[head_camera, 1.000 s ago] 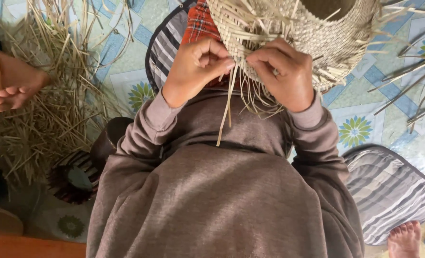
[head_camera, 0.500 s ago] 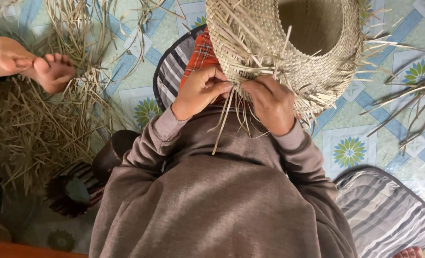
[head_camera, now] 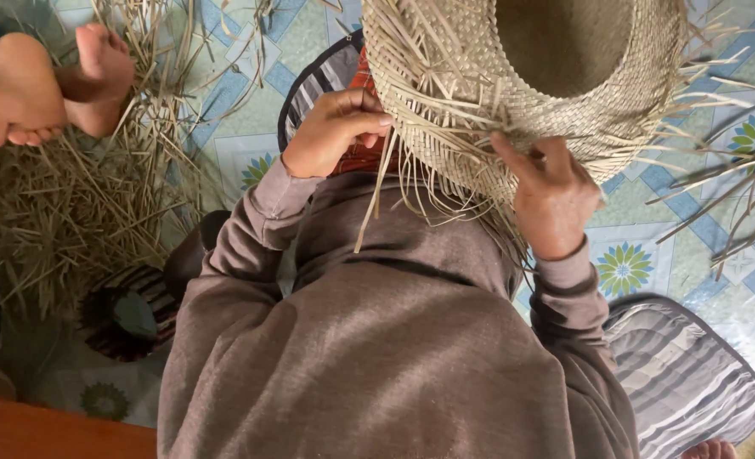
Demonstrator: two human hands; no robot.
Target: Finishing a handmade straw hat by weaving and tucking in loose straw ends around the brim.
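Observation:
A woven straw basket [head_camera: 564, 76] with loose strand ends sticking out all round rests over my lap. At the basket's near left rim, my left hand [head_camera: 335, 132] pinches a long straw strand [head_camera: 376, 191] that hangs down over my brown top. My right hand [head_camera: 551, 200] grips the woven edge of the basket lower right, with its fingers pressed into the weave. Both arms are in brown sleeves.
A heap of loose dry straw [head_camera: 80, 212] lies on the patterned floor mat at left. Another person's bare feet [head_camera: 46, 85] rest on it at top left. Striped cushions [head_camera: 692, 382] lie at lower right and under the basket. A dark round object [head_camera: 127, 310] sits at lower left.
My right hand has slid away to the right along the basket's edge, so the hands are now apart. The basket has shifted right and its opening shows more.

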